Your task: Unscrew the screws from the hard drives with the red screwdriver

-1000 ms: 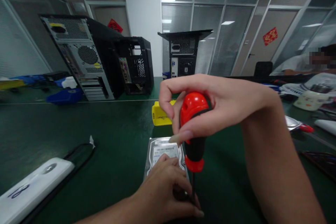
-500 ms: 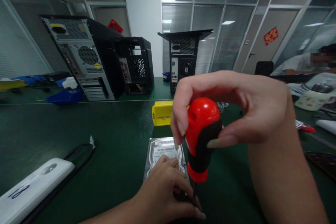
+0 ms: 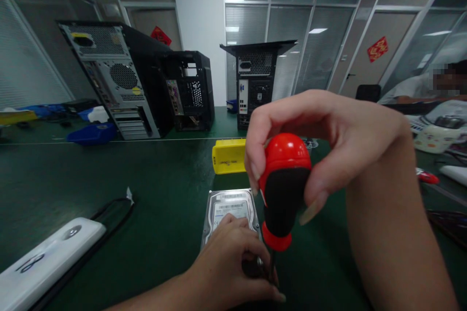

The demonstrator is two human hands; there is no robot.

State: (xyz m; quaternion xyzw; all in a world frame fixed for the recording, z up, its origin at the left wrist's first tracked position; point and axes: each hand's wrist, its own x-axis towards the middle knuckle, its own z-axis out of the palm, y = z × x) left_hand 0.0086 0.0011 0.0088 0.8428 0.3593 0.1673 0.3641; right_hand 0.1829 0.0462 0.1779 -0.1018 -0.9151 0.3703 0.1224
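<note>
A silver hard drive (image 3: pixel 229 202) with a white label lies flat on the green table. Over its near half bends my left hand (image 3: pixel 237 257), closed on the drive; thumb and fingertips come together around the screwdriver's tip. My right hand (image 3: pixel 328 141) is wrapped from above around the red and black handle of a screwdriver (image 3: pixel 286 189). The screwdriver stands almost upright, its shaft running down beside the drive's near right side. Its very tip and whatever it touches are hidden by my left fingers.
Beyond the drive sits a yellow bin (image 3: pixel 229 158). Computer cases (image 3: pixel 120 77) stand at the back, with a blue bin (image 3: pixel 93 133) at left. A white power strip (image 3: pixel 54 257) with a black cable lies at near left. A person (image 3: pixel 412 88) sits at far right.
The screwdriver handle has turned, showing more of its black grip. My right thumb and fingers have shifted around it. My left hand and the drive stay about where they were.
</note>
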